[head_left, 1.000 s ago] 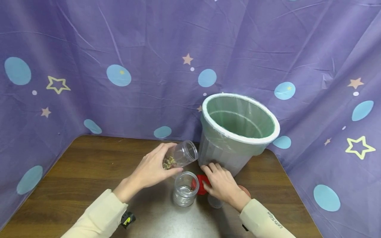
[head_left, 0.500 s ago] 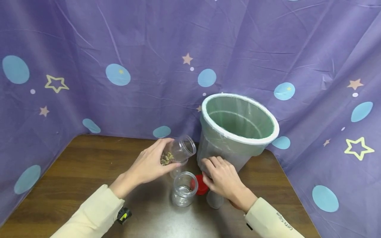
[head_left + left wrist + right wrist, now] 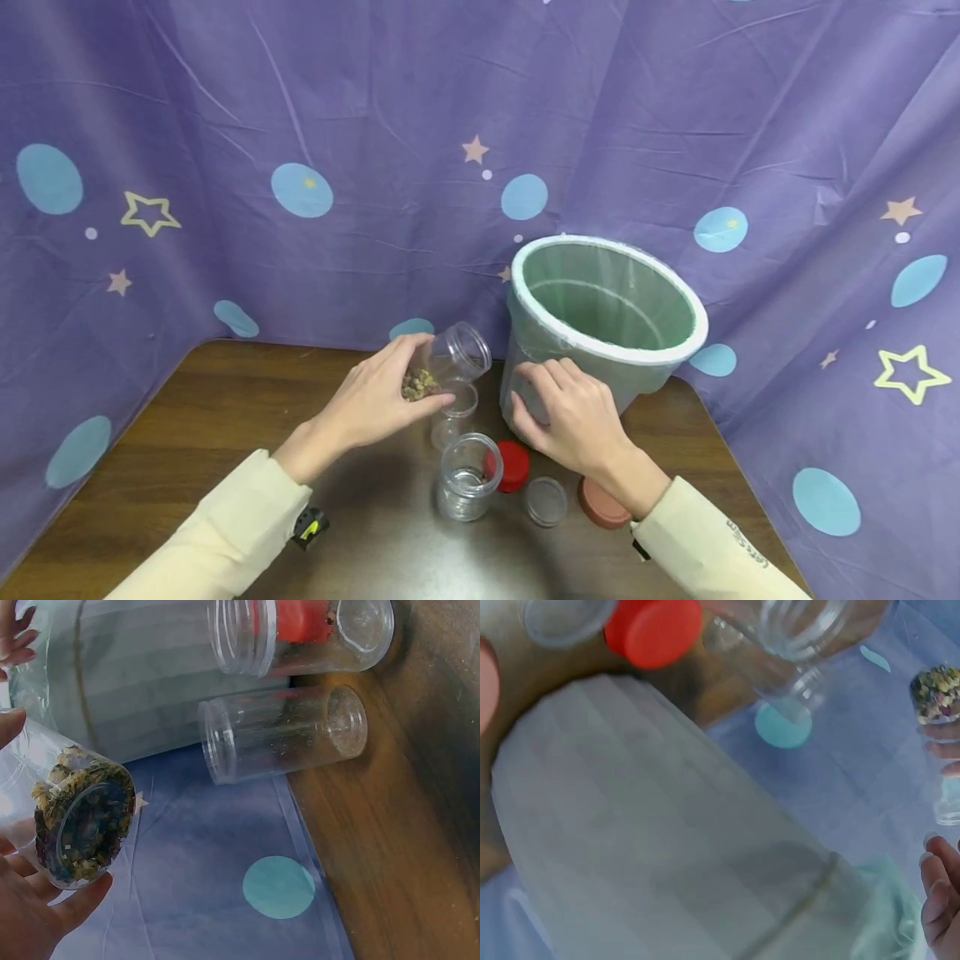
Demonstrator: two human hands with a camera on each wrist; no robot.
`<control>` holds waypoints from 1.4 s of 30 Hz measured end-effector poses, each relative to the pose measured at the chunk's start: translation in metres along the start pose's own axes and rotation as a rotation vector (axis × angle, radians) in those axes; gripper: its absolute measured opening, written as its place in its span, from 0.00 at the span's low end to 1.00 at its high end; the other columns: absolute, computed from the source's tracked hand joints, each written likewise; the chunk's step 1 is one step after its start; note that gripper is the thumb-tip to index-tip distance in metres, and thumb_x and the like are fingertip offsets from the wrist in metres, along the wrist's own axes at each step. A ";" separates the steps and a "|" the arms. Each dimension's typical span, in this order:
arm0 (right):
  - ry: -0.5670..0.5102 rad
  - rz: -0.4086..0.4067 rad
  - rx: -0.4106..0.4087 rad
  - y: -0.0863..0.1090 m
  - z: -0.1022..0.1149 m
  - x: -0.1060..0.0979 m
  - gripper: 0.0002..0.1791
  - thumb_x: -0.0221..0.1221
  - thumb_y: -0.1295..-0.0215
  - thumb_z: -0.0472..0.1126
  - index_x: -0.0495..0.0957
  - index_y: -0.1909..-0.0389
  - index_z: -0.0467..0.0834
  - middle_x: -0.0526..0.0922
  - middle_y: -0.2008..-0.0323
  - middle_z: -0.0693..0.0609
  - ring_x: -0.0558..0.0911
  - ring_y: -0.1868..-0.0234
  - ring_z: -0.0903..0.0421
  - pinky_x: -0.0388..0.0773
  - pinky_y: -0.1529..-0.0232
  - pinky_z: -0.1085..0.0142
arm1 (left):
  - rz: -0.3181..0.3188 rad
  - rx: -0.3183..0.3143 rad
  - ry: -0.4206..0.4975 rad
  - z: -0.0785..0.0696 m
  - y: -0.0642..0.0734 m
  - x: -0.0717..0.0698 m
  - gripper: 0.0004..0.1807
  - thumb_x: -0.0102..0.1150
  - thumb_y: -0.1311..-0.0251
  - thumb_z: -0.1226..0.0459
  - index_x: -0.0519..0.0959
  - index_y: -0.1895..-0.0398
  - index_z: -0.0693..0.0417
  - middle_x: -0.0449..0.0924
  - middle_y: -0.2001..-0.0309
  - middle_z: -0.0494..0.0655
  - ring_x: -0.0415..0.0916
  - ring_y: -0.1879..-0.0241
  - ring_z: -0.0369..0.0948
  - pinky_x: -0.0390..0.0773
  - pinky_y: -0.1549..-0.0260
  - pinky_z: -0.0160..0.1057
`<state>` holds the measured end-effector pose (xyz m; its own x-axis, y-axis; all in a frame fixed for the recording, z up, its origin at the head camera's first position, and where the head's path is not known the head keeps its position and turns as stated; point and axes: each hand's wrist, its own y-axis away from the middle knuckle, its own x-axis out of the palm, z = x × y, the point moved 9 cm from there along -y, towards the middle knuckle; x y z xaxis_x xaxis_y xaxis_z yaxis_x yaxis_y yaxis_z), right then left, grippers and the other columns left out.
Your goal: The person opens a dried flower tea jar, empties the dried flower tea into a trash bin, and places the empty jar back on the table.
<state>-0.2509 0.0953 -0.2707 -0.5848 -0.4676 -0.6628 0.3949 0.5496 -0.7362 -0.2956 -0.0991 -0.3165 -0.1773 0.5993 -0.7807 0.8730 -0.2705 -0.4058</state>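
My left hand grips a clear jar round its side, above the back of the table. The jar leans over with its uncapped mouth to the right, and dried flower buds lie in its bottom end. My right hand is raised in front of the bin, fingers loosely bent and nothing in them. Below the hands stand two uncapped clear jars: a nearer one and, behind it, another partly hidden by the held jar in the head view.
A grey-green bin with a plastic liner stands at the back right. On the table before it lie a red lid, a greyish clear lid and a brownish-orange lid. A purple curtain hangs behind.
My left hand has lifted the held jar up and slightly left. My right hand has risen away from the lids, uncovering the red and the brownish-orange ones.
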 end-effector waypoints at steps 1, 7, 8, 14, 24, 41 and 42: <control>0.000 0.000 -0.002 -0.004 -0.001 -0.002 0.14 0.54 0.38 0.46 0.80 0.59 0.43 0.83 0.70 0.51 0.80 0.71 0.52 0.79 0.73 0.60 | -0.003 0.005 -0.004 -0.001 -0.001 -0.001 0.43 0.67 0.48 0.41 0.67 0.33 0.52 0.76 0.38 0.52 0.80 0.47 0.48 0.81 0.52 0.53; 0.011 -0.031 -0.018 -0.021 -0.004 -0.014 0.13 0.58 0.43 0.44 0.80 0.60 0.43 0.83 0.70 0.50 0.81 0.70 0.50 0.80 0.74 0.58 | -0.015 0.029 -0.009 -0.006 -0.008 -0.007 0.42 0.68 0.49 0.41 0.68 0.35 0.53 0.75 0.38 0.51 0.79 0.46 0.48 0.81 0.53 0.52; 0.012 -0.040 -0.017 -0.024 -0.005 -0.017 0.13 0.59 0.43 0.44 0.80 0.60 0.42 0.83 0.70 0.50 0.81 0.71 0.50 0.79 0.74 0.58 | -0.018 0.032 -0.007 -0.007 -0.009 -0.008 0.42 0.68 0.49 0.41 0.68 0.35 0.53 0.76 0.38 0.50 0.79 0.46 0.48 0.81 0.53 0.52; 0.010 -0.092 0.026 -0.034 -0.023 -0.030 0.12 0.60 0.45 0.42 0.80 0.61 0.41 0.81 0.70 0.48 0.79 0.71 0.49 0.78 0.77 0.56 | -0.022 0.039 0.003 -0.011 -0.014 -0.012 0.42 0.69 0.49 0.43 0.68 0.36 0.54 0.77 0.40 0.50 0.78 0.47 0.48 0.81 0.52 0.52; 0.078 -0.073 0.181 -0.043 -0.073 -0.046 0.15 0.59 0.42 0.46 0.80 0.60 0.39 0.82 0.67 0.44 0.81 0.65 0.43 0.78 0.76 0.49 | -0.004 0.024 -0.004 -0.014 -0.021 -0.015 0.42 0.70 0.50 0.43 0.68 0.35 0.53 0.76 0.39 0.51 0.78 0.44 0.49 0.81 0.51 0.54; 0.180 0.282 0.565 -0.029 -0.154 -0.055 0.20 0.58 0.40 0.45 0.75 0.50 0.39 0.78 0.56 0.35 0.76 0.54 0.34 0.74 0.64 0.35 | -0.002 0.022 -0.048 -0.018 -0.038 -0.018 0.42 0.69 0.50 0.41 0.68 0.35 0.52 0.77 0.40 0.49 0.78 0.45 0.48 0.81 0.53 0.54; 0.186 0.313 0.598 -0.025 -0.161 -0.056 0.21 0.58 0.39 0.46 0.74 0.48 0.38 0.76 0.54 0.33 0.75 0.52 0.32 0.73 0.63 0.34 | -0.001 0.023 -0.050 -0.019 -0.039 -0.018 0.42 0.69 0.50 0.41 0.68 0.35 0.52 0.77 0.40 0.50 0.78 0.45 0.48 0.81 0.52 0.54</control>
<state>-0.3422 0.2190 -0.1933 -0.4701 -0.1941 -0.8610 0.8557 0.1388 -0.4985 -0.3177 -0.0853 -0.2778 -0.2016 0.5613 -0.8027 0.8620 -0.2875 -0.4175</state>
